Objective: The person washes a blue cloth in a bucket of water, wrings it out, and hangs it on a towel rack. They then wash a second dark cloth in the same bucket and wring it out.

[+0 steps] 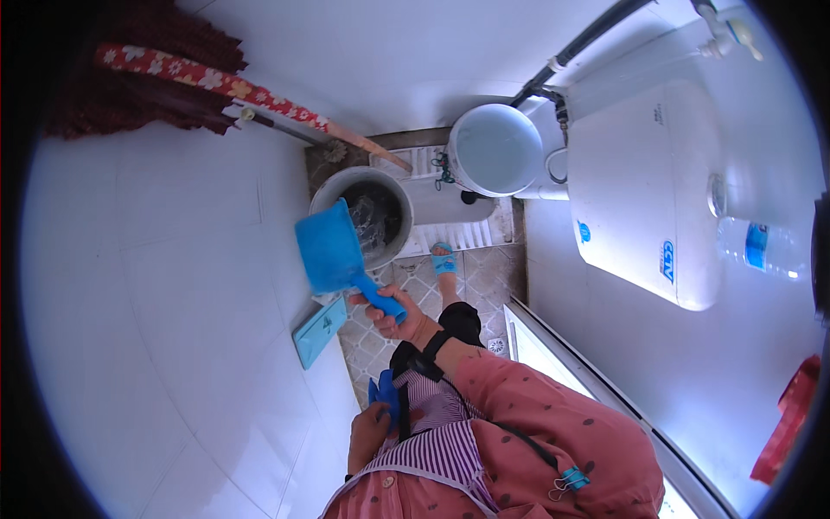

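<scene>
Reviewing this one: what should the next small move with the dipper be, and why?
Probably ease the blue dipper rightward over the bucket: the right grip already has its handle, but in this view the scoop overlaps only the bucket's left side, leaving most of the dark water uncovered.

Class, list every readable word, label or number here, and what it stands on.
I won't copy wording, but print stands on:
Cistern: blue lettering, blue emblem, dark print too small to read.
Turquoise panel: dark mark.
Bottle: blue label, too blurred to read.
</scene>
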The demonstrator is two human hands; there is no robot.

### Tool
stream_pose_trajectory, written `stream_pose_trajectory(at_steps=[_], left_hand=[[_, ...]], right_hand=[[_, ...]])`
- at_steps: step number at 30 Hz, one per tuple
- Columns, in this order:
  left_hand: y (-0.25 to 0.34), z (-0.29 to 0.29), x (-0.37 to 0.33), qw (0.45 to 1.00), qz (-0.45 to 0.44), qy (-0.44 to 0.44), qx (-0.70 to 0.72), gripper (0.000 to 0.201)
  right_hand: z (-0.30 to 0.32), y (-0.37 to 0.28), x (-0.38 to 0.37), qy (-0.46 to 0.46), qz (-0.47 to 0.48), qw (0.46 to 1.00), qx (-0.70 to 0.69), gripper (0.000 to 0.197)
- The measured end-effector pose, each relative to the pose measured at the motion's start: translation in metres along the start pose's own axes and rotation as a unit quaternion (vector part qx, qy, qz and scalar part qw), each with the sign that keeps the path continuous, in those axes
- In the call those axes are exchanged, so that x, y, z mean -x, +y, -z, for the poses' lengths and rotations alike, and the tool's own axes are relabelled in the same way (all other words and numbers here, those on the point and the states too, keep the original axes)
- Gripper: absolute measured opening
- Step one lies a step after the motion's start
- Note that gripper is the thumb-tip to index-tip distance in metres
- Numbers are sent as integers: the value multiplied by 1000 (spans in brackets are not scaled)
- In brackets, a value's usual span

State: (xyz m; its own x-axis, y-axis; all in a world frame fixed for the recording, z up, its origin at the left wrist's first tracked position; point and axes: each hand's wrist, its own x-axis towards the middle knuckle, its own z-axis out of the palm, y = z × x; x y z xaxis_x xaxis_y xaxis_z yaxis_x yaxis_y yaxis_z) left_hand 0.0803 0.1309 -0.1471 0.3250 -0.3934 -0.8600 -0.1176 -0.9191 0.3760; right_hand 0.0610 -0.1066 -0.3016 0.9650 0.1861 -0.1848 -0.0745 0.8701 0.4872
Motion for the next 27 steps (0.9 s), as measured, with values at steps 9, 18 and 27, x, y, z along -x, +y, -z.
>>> stream_pose_trajectory(at_steps=[9,18,27], left_hand=[[16,5,-7,999,-36,-21,-9,29],[41,-8,-22,998,-61,-7,-31,28],[123,6,-65,951,-66,44,301,20]], right_hand=[[-53,-14,74,53,90,982,154,57],[-62,-241,174,465,289,736,399,29],[-5,-187,152,495,118,738,443,48]])
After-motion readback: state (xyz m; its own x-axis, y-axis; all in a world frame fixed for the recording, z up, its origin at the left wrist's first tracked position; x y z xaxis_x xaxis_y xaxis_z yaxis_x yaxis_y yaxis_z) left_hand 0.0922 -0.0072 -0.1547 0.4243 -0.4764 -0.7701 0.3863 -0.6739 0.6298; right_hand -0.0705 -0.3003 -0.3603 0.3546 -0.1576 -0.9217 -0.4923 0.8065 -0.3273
